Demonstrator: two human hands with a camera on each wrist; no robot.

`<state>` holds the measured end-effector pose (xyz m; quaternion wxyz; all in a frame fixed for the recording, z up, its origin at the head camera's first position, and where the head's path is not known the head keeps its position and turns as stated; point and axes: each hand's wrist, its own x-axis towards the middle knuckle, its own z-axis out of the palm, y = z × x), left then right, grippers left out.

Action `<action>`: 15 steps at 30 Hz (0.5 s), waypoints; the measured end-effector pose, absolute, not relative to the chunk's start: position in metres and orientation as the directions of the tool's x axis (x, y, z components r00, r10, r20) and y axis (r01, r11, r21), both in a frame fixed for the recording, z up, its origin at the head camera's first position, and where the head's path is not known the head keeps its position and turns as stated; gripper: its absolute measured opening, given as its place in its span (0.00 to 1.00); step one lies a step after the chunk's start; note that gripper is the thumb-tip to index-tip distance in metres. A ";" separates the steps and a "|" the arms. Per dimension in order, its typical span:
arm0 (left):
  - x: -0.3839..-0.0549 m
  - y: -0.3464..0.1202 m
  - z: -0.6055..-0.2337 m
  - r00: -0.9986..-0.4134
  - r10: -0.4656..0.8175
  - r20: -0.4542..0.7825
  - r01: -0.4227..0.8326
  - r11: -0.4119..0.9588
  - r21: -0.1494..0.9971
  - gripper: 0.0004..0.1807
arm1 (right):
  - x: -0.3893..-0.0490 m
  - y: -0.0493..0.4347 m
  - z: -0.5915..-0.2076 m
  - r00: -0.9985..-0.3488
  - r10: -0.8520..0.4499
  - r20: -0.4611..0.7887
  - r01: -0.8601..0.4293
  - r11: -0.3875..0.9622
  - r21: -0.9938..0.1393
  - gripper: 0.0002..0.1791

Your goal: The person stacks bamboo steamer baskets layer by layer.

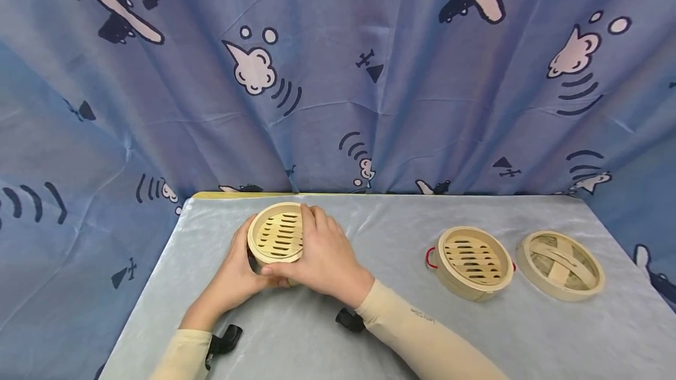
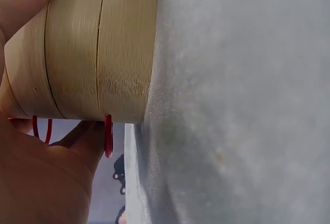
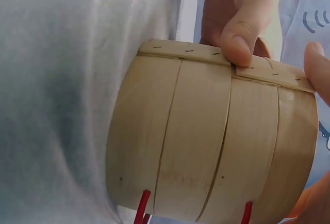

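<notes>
A pale grey cloth with a soft sheen is covering the counter (image 1: 391, 239), and a blue curtain (image 1: 317, 63) is hanging in folds behind it and along both sides. The curtain is showing cartoon airplanes, puffy white clouds and dark curved lines. A thin yellow strip (image 1: 232, 195) is peeking out along the back edge at the left.

On the left part of the counter, near that edge, a round bamboo steamer (image 1: 280, 236) is sitting between two hands. Its top is showing a slatted, pale yellow floor with dark slots inside a smooth rim. From the wrists, its honey-coloured wall is showing ring-like seams, a strip with small dark staples, and two red handles (image 3: 143, 208), one above the other.

The left hand (image 1: 229, 280) is curling its grip around the near left side; the right hand (image 1: 330, 254) is wrapping its grip over the right side and rim. Both are parted just to the steamer's width, holding it.

Well apart to the right, a slatted bamboo basket (image 1: 472, 263) with red handles is lying just beside a round woven lid (image 1: 562, 265). Cream sleeves (image 1: 428, 333) are covering both forearms.
</notes>
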<state>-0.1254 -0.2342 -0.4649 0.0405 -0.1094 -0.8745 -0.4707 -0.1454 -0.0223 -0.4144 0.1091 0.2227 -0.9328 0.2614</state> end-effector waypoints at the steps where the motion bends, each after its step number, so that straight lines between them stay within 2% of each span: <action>1: -0.125 -0.234 -0.465 -0.973 0.153 0.171 0.226 0.525 0.821 0.76 | -0.145 -0.022 -0.414 -0.876 -0.361 0.318 -0.474 0.762 -0.441 0.76; 6: -0.126 -0.234 -0.466 -0.974 0.163 0.157 0.219 0.492 0.843 0.75 | -0.146 -0.016 -0.414 -0.873 -0.380 0.307 -0.484 0.755 -0.442 0.73; 15: -0.127 -0.238 -0.467 -0.963 0.216 0.159 0.235 0.397 0.887 0.75 | -0.148 0.000 -0.411 -0.858 -0.379 0.346 -0.510 0.709 -0.487 0.59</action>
